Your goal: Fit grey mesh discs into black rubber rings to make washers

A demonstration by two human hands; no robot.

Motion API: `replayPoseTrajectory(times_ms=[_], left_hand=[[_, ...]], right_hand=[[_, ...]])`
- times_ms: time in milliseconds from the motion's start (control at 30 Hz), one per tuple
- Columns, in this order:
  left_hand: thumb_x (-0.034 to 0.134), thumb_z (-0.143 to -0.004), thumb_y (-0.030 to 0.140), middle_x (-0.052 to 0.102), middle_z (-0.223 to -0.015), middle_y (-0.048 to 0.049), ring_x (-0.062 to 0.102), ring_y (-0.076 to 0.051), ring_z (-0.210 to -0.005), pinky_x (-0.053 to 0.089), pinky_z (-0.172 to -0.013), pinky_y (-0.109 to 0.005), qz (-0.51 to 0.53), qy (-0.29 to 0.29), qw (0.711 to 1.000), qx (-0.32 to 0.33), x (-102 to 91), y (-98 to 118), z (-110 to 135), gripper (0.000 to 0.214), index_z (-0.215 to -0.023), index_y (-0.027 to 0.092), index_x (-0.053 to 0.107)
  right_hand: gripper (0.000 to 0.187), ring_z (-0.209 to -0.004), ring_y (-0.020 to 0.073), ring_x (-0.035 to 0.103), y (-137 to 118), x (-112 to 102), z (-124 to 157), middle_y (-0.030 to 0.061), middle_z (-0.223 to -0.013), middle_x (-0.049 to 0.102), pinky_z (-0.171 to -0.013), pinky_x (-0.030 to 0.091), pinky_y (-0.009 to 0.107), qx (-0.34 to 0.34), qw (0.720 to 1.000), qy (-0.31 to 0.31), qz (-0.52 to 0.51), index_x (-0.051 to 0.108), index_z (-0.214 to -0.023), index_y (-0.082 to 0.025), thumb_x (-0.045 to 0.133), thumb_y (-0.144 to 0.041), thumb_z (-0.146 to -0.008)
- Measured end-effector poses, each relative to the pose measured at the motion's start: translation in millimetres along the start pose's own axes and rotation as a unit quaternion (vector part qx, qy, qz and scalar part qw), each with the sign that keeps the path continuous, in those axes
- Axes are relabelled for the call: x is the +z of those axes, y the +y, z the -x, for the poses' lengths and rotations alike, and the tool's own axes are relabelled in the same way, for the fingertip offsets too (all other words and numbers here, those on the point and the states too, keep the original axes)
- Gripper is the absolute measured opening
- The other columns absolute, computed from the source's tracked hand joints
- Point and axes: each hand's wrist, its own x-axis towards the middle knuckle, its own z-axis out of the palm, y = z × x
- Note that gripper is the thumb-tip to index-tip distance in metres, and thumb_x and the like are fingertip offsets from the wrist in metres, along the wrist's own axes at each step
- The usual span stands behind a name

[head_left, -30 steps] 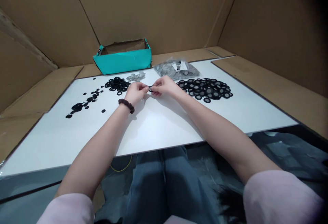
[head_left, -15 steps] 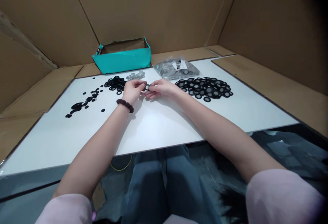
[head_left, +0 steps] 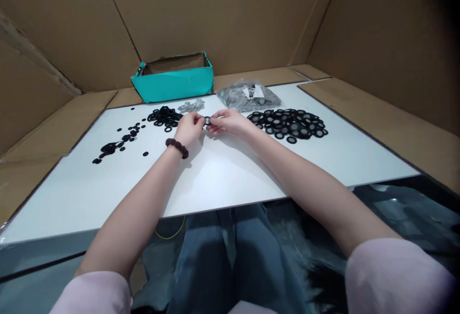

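Observation:
My left hand (head_left: 190, 127) and my right hand (head_left: 226, 121) meet over the middle of the white board (head_left: 230, 170). Both pinch one small black ring (head_left: 207, 120) between their fingertips. A dark band sits on my left wrist. Just behind my left hand lies a small heap of black rings (head_left: 164, 116) and a little pile of grey discs (head_left: 191, 106). To the right of my right hand spreads a large pile of black rings with grey centres (head_left: 289, 123).
A teal box (head_left: 173, 83) stands at the back left. A clear bag of grey discs (head_left: 247, 96) lies behind the large pile. Loose black pieces (head_left: 115, 147) are scattered at the left. Cardboard walls enclose the board.
Both hands stayed together on the ring, shifting slightly left and then back; the ring turned between the fingertips.

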Motion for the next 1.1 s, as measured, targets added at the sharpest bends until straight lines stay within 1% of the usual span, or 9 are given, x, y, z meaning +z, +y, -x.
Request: replayPoseTrajectory(times_ms=[100, 200, 333, 500, 600, 700, 867, 967, 1100], left_hand=[[0.05, -0.08, 0.019, 0.064, -0.071, -0.0053, 0.064, -0.02, -0.075, 0.05, -0.076, -0.034, -0.026, 0.002, 1.0, -0.003, 3.2, 0.6, 0.0, 0.01, -0.075, 0.017, 0.058], [0.049, -0.081, 0.019, 0.065, -0.073, -0.0062, 0.064, -0.022, -0.082, 0.05, -0.081, -0.036, -0.042, 0.021, 0.999, 0.004, 4.5, 3.2, 1.4, 0.011, -0.072, 0.018, 0.056], [0.051, -0.08, 0.018, 0.066, -0.079, -0.0075, 0.063, -0.023, -0.09, 0.049, -0.085, -0.036, -0.04, 0.051, 0.998, 0.02, 4.2, 3.8, 2.3, 0.009, -0.071, 0.018, 0.054], [0.051, -0.083, 0.022, 0.064, -0.079, -0.0051, 0.063, -0.017, -0.076, 0.052, -0.073, -0.032, 0.061, 0.007, 0.998, 0.01, 8.8, -1.5, 0.6, 0.006, -0.081, 0.017, 0.054], [0.052, -0.083, 0.021, 0.062, -0.075, -0.003, 0.062, -0.015, -0.072, 0.051, -0.068, -0.027, 0.094, 0.005, 0.996, 0.003, 11.4, -2.1, 0.8, 0.004, -0.082, 0.018, 0.054], [0.053, -0.082, 0.02, 0.06, -0.071, -0.0018, 0.062, -0.015, -0.07, 0.051, -0.066, -0.026, 0.094, 0.015, 0.995, -0.015, 11.2, 0.6, 1.3, 0.004, -0.079, 0.018, 0.053], [0.055, -0.081, 0.019, 0.06, -0.066, -0.0027, 0.064, -0.018, -0.074, 0.051, -0.072, -0.029, 0.054, 0.042, 0.997, -0.025, 9.5, 3.7, 0.8, 0.011, -0.07, 0.019, 0.051], [0.054, -0.081, 0.019, 0.06, -0.065, -0.0035, 0.064, -0.019, -0.074, 0.051, -0.073, -0.03, 0.047, 0.026, 0.998, -0.02, 7.4, 4.0, 0.4, 0.012, -0.07, 0.018, 0.052], [0.056, -0.079, 0.017, 0.062, -0.065, -0.0046, 0.063, -0.018, -0.07, 0.052, -0.069, -0.03, 0.066, -0.015, 0.998, -0.02, -0.3, 6.7, 1.1, 0.01, -0.07, 0.017, 0.054]], right_hand=[[0.02, -0.048, 0.0082, 0.058, 0.6, -0.7, -1.6, 0.0026, -0.055, 0.065, -0.05, 0.051, 0.018, -0.031, 0.999, 0.012, 0.034, 0.057, -0.062, -0.014, 0.072, -0.008, -0.074], [0.018, -0.046, 0.0067, 0.055, 4.0, -1.7, -6.8, 0.0006, -0.051, 0.063, -0.048, 0.049, 0.015, -0.073, 0.995, 0.02, 0.062, 0.058, -0.061, -0.013, 0.074, -0.009, -0.07], [0.016, -0.046, 0.0065, 0.055, 6.1, -1.3, -8.9, 0.0, -0.051, 0.061, -0.048, 0.048, 0.015, -0.106, 0.991, 0.029, 0.07, 0.059, -0.062, -0.012, 0.072, -0.009, -0.071], [0.014, -0.052, 0.0097, 0.059, 6.8, 0.5, -6.1, -0.0004, -0.052, 0.062, -0.058, 0.053, 0.021, -0.124, 0.99, 0.05, 0.048, 0.058, -0.069, -0.014, 0.072, -0.012, -0.072], [0.014, -0.054, 0.0111, 0.06, 8.2, 3.0, -6.4, -0.001, -0.053, 0.062, -0.061, 0.054, 0.024, -0.131, 0.989, 0.048, 0.053, 0.056, -0.07, -0.015, 0.07, -0.011, -0.072], [0.016, -0.056, 0.0114, 0.061, 10.5, 5.2, -9.6, -0.0012, -0.056, 0.062, -0.063, 0.053, 0.024, -0.15, 0.985, 0.053, 0.064, 0.055, -0.067, -0.016, 0.07, -0.009, -0.07], [0.017, -0.056, 0.0114, 0.059, 15.4, 6.4, -15.5, -0.0019, -0.056, 0.059, -0.063, 0.051, 0.023, -0.161, 0.981, 0.069, 0.08, 0.054, -0.065, -0.017, 0.069, -0.009, -0.069], [0.016, -0.056, 0.0114, 0.059, 15.5, 5.6, -12.9, -0.0014, -0.056, 0.06, -0.062, 0.051, 0.023, -0.156, 0.983, 0.064, 0.075, 0.055, -0.066, -0.017, 0.069, -0.011, -0.069], [0.013, -0.055, 0.0113, 0.058, 12.2, 4.8, -5.0, -0.0027, -0.057, 0.06, -0.061, 0.05, 0.023, -0.171, 0.982, 0.058, 0.063, 0.056, -0.072, -0.018, 0.068, -0.012, -0.07]])
